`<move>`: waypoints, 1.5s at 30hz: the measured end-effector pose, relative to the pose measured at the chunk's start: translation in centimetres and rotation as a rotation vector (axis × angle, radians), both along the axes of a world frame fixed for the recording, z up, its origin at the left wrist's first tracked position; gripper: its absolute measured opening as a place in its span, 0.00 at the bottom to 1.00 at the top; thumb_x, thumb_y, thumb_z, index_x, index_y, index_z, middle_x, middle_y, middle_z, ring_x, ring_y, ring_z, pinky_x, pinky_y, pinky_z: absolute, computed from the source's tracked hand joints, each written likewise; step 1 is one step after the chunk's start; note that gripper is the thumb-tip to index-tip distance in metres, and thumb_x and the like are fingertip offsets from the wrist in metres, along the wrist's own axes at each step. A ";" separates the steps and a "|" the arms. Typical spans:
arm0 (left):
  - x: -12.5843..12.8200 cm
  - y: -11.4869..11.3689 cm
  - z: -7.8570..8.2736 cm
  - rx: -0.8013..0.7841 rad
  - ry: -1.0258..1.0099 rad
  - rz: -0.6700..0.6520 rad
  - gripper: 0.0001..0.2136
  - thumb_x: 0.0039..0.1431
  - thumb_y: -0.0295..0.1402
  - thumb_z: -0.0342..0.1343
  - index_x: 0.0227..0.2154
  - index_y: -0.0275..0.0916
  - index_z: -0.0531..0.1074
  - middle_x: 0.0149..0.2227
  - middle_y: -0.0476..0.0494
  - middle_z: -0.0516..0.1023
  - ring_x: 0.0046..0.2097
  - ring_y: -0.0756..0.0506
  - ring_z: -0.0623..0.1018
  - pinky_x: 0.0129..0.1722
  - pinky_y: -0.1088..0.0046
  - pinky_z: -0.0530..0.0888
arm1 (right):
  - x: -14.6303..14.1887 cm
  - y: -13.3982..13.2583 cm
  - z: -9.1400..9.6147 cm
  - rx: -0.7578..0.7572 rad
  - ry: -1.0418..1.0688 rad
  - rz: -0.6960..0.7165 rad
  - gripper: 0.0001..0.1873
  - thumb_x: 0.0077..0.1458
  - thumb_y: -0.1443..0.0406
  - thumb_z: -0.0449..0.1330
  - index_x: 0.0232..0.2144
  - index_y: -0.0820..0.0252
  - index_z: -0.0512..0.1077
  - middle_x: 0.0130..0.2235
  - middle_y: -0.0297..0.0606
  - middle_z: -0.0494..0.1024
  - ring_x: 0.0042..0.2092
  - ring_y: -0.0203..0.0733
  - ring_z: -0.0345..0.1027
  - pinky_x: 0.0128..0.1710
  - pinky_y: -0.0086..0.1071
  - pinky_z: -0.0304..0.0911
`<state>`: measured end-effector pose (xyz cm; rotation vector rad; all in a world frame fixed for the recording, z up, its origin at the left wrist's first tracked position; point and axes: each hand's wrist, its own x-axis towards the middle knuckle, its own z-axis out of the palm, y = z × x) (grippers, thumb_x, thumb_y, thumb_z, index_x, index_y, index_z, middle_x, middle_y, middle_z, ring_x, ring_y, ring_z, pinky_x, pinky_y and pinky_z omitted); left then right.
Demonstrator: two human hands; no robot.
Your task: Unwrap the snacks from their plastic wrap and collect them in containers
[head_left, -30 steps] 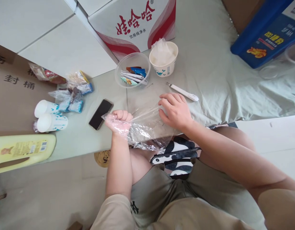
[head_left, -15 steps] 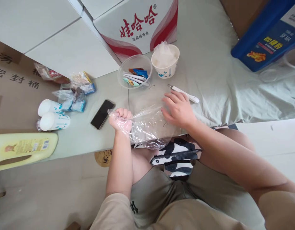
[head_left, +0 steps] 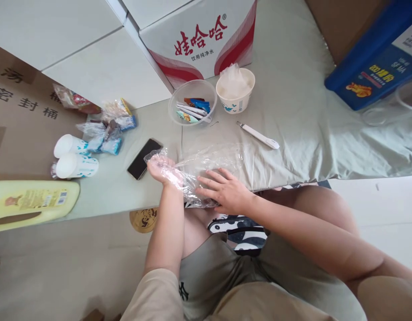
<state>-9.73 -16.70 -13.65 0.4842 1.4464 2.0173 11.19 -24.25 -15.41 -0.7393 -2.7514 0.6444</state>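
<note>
A clear plastic bag [head_left: 212,158] lies crumpled on the cloth-covered surface near its front edge. My left hand [head_left: 164,169] is closed, with the bag's film bunched around and over it. Spread flat on the bag, my right hand [head_left: 224,189] has its fingers apart and pointing left. Beyond the bag lies a white utility knife [head_left: 258,135], apart from both hands. Just left of my left hand is a black phone [head_left: 144,159].
A clear plastic bowl [head_left: 192,89] with several packets and a paper cup [head_left: 235,104] with white film stand before a printed carton [head_left: 206,49]. At left are two white cups [head_left: 77,166], wrapped snacks [head_left: 107,133] and a yellow jug [head_left: 35,200]. A blue container [head_left: 369,58] stands right.
My right hand has moved left and nearer to me, from beside the utility knife onto the plastic bag. My left hand keeps hold of the bag, its wrist turned somewhat.
</note>
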 end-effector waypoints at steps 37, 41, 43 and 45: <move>-0.5 -3.4 0.6 -0.320 0.198 -0.575 0.07 0.44 0.32 0.59 0.25 0.40 0.66 0.18 0.52 0.73 0.19 0.51 0.75 0.18 0.81 0.67 | 7.3 5.9 3.1 -0.369 0.316 -1.050 0.11 0.63 0.58 0.53 0.32 0.54 0.71 0.23 0.34 0.73 0.27 0.41 0.64 0.31 0.34 0.55; -0.9 -3.1 0.3 -0.317 0.127 -0.566 0.10 0.50 0.38 0.61 0.27 0.39 0.66 0.21 0.51 0.76 0.21 0.50 0.77 0.21 0.79 0.71 | 7.4 5.8 3.0 -0.296 0.284 -0.993 0.12 0.61 0.59 0.53 0.31 0.54 0.73 0.25 0.37 0.76 0.27 0.42 0.63 0.31 0.35 0.55; -1.1 -3.0 0.3 -0.322 0.094 -0.524 0.13 0.53 0.43 0.62 0.28 0.39 0.68 0.22 0.50 0.76 0.20 0.51 0.76 0.18 0.80 0.67 | 7.4 5.8 2.9 -0.256 0.309 -0.981 0.12 0.61 0.58 0.53 0.30 0.54 0.73 0.26 0.38 0.78 0.28 0.42 0.63 0.31 0.35 0.55; -1.4 -2.8 0.4 -0.298 0.057 -0.484 0.15 0.55 0.45 0.62 0.30 0.38 0.71 0.26 0.48 0.78 0.21 0.52 0.76 0.17 0.81 0.66 | 7.3 5.9 2.8 -0.253 0.341 -0.975 0.12 0.60 0.59 0.53 0.31 0.54 0.73 0.27 0.39 0.80 0.28 0.42 0.65 0.31 0.35 0.57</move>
